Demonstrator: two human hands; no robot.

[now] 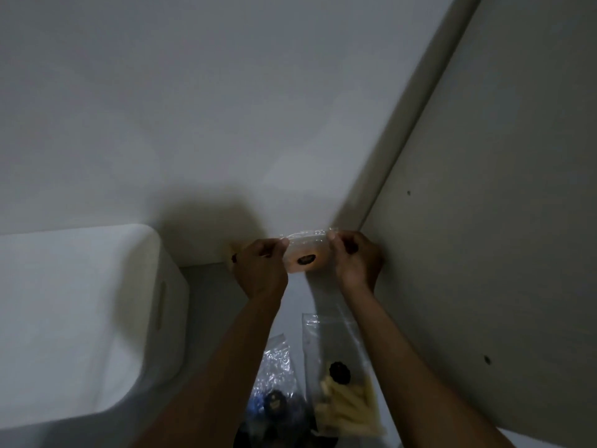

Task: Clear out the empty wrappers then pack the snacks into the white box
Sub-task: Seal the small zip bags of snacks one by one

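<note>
I hold a small clear snack packet (305, 253) with a dark round label up in front of the back wall. My left hand (260, 270) pinches its left end and my right hand (355, 260) pinches its right end. The white box (80, 318), with a slot handle in its side, stands at the left on the shelf. Below my arms lie a clear bag of pale yellow sticks (347, 405) and a crinkled clear wrapper (274, 367) with a dark label. The packet's contents are too dim to tell.
This is a dim white cupboard shelf (210, 302). A side panel (500, 221) with small holes closes the right. The back wall (226, 108) rises just behind my hands. More dark-labelled packets (274, 412) lie at the bottom edge.
</note>
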